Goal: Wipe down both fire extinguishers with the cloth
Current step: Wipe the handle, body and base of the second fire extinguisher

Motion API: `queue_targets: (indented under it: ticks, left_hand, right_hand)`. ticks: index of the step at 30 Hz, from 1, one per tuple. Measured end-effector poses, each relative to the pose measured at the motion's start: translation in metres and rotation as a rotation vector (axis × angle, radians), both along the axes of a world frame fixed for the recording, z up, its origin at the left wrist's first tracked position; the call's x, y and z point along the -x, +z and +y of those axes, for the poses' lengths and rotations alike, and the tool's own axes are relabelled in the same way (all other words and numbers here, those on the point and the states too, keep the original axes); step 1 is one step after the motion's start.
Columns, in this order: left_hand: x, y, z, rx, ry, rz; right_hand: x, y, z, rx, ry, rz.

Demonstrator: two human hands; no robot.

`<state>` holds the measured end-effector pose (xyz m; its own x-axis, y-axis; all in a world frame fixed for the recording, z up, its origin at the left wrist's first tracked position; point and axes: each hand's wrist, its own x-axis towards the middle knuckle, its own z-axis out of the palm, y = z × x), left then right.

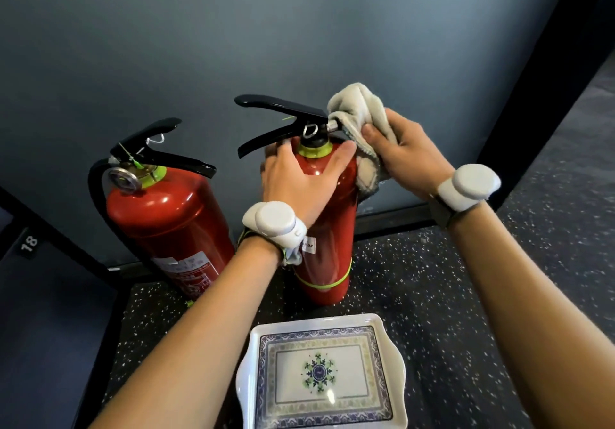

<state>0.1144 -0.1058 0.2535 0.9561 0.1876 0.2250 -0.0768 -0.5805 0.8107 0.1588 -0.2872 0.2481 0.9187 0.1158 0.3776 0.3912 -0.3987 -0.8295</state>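
Note:
Two red fire extinguishers stand on a speckled dark floor against a grey wall. The left extinguisher [166, 219] has a pressure gauge, black levers and a black hose. My left hand [299, 175] grips the shoulder of the right extinguisher [327, 262], just below its yellow-green collar. My right hand [406, 152] holds a crumpled grey-white cloth [361, 119] pressed against that extinguisher's valve outlet and upper right side. Both wrists carry white sensor bands.
A white rectangular tray [254, 372] with a blue patterned border lies on the floor in front of the extinguishers. A dark frame with a "18" tag [29, 243] stands at the left. Open speckled floor stretches to the right.

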Motion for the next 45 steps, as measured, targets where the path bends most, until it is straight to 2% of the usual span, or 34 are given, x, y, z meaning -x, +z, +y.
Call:
queue_targets:
  ticks: [6,9,12,14,15,17,18,20,23,28,35,41,45]
  left_hand:
    - [-0.005,-0.013,-0.016,-0.051,0.278,-0.215]
    - [-0.012,-0.019,-0.019,-0.057,0.312,-0.238]
    - [-0.014,-0.021,-0.016,-0.057,0.319,-0.274]
    - [-0.015,-0.025,-0.018,-0.043,0.321,-0.281]
    - [-0.016,-0.023,-0.018,-0.032,0.326,-0.287]
    - [-0.017,-0.026,-0.019,-0.024,0.331,-0.294]
    - [-0.016,-0.025,-0.019,-0.019,0.332,-0.305]
    - [-0.018,-0.025,-0.018,-0.01,0.338,-0.317]
    - [-0.019,-0.029,-0.019,-0.026,0.338,-0.322]
    - [-0.021,-0.032,-0.019,-0.028,0.335,-0.361]
    - [-0.021,-0.033,-0.019,-0.008,0.331,-0.37]
    - [-0.021,-0.033,-0.019,0.008,0.327,-0.373]
    - [-0.022,-0.033,-0.019,0.034,0.326,-0.398]
  right_hand:
    - [-0.003,-0.046,-0.008,-0.019,-0.091,0.034]
    - [-0.007,-0.09,-0.017,0.072,-0.119,0.175]
    - [-0.005,-0.123,-0.021,0.132,-0.03,0.373]
    - [-0.008,-0.132,-0.024,0.02,0.069,0.434]
    - [-0.012,-0.126,-0.024,-0.117,0.134,0.439]
    - [-0.018,-0.108,-0.023,-0.371,0.211,0.399]
    - [-0.02,-0.093,-0.023,-0.394,0.222,0.346]
    - [-0.027,-0.074,-0.023,-0.325,0.241,0.283]
    - [-0.024,-0.08,-0.023,-0.157,0.208,0.331]
    - [-0.006,-0.089,-0.02,-0.112,0.103,0.344]
    - [0.009,-0.093,-0.01,-0.16,-0.022,0.149]
    - [0.008,-0.084,0.002,-0.261,-0.026,-0.086]
    - [0.01,-0.101,0.002,-0.242,-0.038,-0.03]
